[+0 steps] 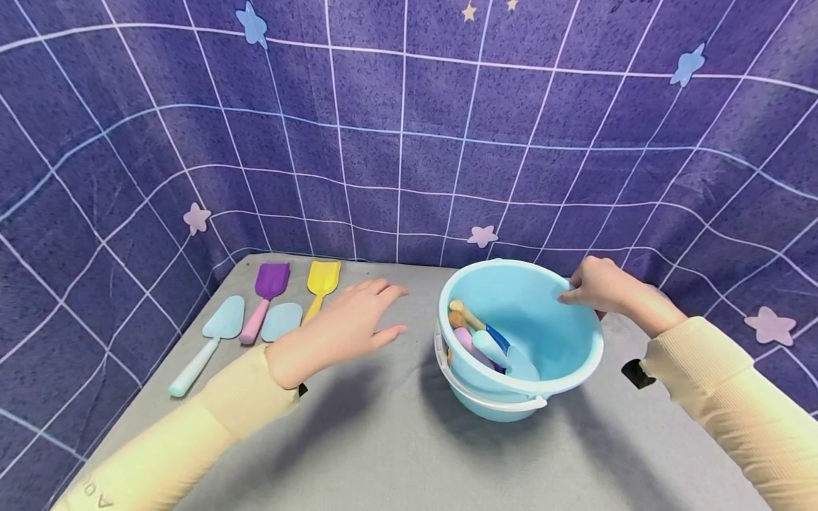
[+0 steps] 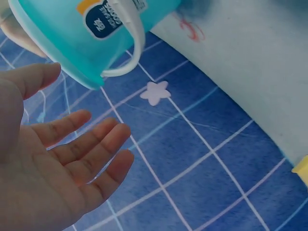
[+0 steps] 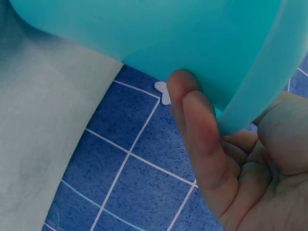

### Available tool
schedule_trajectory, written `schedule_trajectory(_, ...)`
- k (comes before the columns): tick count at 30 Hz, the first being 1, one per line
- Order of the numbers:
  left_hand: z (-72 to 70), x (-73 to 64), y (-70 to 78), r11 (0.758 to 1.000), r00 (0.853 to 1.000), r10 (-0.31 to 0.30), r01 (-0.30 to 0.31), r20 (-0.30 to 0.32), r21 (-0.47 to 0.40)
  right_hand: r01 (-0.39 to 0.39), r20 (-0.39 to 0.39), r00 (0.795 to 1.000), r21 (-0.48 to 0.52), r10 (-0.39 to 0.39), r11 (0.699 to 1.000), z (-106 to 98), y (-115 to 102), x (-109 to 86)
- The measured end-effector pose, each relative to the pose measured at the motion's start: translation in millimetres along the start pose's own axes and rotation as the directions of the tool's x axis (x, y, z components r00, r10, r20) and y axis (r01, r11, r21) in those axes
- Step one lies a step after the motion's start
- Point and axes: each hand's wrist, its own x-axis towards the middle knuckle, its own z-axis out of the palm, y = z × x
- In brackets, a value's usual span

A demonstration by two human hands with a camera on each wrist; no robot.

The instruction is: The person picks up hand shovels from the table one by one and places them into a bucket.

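A light blue bucket [image 1: 552, 348] with a white handle [image 1: 492, 404] stands right of the middle of the grey table. My right hand [image 1: 603, 287] grips its rim at the far right, thumb inside and fingers against the outer wall, as the right wrist view shows. Inside the bucket lie a wooden-ended tool with a blue part [image 1: 497, 337], a mint handle [image 1: 491, 349] and a pink handle [image 1: 469, 344]. To the left of the bucket, my left hand [image 1: 348, 323] hovers with fingers spread and holds nothing. In the left wrist view its palm [image 2: 53, 178] faces the bucket's rim.
On the table's left side lie a light blue trowel [image 1: 225, 317] with a mint handle, a purple shovel [image 1: 272, 280] with a pink handle, and a yellow shovel [image 1: 324, 277]. Between them sits a light blue tool head [image 1: 282, 321], partly behind my left wrist. A purple-blue gridded curtain [image 1: 409, 163] encloses the table.
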Motion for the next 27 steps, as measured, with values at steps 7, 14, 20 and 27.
schedule_trajectory(7,10.2,-16.3,-25.8,0.995,0.995,-0.092,0.091,-0.023,-0.045,0.002,0.006,1.0,-0.003,-0.002,1.0,-1,-2,1.2)
schedule_trajectory(14,21.1,-42.8,-53.4,0.978,0.981,-0.195,0.192,-0.025,-0.075,0.002,-0.001,1.0,-0.009,-0.002,1.0,-1,-1,2.2)
schedule_trajectory(20,31.9,-64.3,-77.2,0.959,0.963,-0.269,0.265,-0.033,-0.096,-0.003,-0.005,1.0,-0.01,0.003,1.0,-2,1,2.4)
schedule_trajectory(27,40.9,-88.0,-96.2,0.942,0.945,-0.322,0.313,-0.061,-0.125,-0.01,0.008,1.0,0.003,0.01,1.0,-1,2,0.4)
